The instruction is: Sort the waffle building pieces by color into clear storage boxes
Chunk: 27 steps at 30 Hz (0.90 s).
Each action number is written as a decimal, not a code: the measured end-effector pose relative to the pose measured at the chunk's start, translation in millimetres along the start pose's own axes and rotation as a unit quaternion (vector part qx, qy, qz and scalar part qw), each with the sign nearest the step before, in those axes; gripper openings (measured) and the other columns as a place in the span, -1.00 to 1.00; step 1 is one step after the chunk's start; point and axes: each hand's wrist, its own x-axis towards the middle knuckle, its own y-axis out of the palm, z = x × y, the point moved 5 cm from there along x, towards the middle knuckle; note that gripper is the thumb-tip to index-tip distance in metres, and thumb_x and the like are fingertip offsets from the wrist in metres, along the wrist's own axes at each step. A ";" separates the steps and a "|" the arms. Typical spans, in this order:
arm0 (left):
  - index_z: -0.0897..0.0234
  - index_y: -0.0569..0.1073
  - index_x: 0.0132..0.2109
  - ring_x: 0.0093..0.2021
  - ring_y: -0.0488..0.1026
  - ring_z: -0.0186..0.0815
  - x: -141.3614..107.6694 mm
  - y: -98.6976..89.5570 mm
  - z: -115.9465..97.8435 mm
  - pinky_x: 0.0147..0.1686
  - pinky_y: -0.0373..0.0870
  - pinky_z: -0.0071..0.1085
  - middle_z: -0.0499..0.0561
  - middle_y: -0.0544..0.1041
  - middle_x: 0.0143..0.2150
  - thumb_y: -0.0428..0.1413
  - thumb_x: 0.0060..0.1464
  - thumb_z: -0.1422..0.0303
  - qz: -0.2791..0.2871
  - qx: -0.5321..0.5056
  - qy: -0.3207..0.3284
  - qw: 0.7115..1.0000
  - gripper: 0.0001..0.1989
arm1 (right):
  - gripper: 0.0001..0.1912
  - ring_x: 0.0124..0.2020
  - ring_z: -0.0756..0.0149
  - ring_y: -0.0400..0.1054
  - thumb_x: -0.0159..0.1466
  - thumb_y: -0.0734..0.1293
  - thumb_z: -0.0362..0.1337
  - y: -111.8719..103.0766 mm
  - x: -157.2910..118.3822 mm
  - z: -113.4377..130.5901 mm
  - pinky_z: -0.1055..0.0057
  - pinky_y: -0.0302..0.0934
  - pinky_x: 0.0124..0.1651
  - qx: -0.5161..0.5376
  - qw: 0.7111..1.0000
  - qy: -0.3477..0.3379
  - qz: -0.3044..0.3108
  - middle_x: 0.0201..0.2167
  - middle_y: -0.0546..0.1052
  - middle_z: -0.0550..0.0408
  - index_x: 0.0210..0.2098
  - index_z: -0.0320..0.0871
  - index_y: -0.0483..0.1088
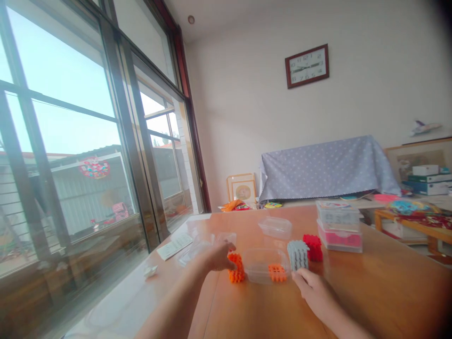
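Note:
My left hand (pixel 219 258) is beside an upright stack of orange interlocking plastic pieces (pixel 236 269). Its fingers are apart, with the thumb close against the stack's left side. Just right of that stack sits a clear plastic container (pixel 256 270), where a flat orange grid piece (pixel 277 273) shows at the right end. My right hand (pixel 307 285) has its fingertips together at the container's right end, by the foot of a grey stack of similar pieces (pixel 297 254). Whatever those fingertips pinch is hidden. A red stack (pixel 313 248) stands behind the grey one.
Two stacked clear boxes (pixel 339 230), the lower with pink contents, stand at the back right of the wooden table (pixel 254 310). Farther back lies another clear container (pixel 275 227). Clear packaging (pixel 197 249), a printed sheet (pixel 174 246) and crumpled paper (pixel 150 271) lie left.

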 end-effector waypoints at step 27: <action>0.19 0.51 0.04 -0.01 0.50 -0.05 31.9 4.6 -47.3 -0.02 0.40 -0.26 0.09 0.57 0.01 0.32 -0.10 0.20 -0.034 -0.005 0.045 0.998 -0.49 | -0.56 -0.57 0.37 0.22 0.39 0.11 0.05 -6.8 -6.4 14.1 0.43 -0.12 -0.47 -0.015 1.000 0.010 -0.007 -0.66 0.31 0.26 -0.51 -0.07 0.17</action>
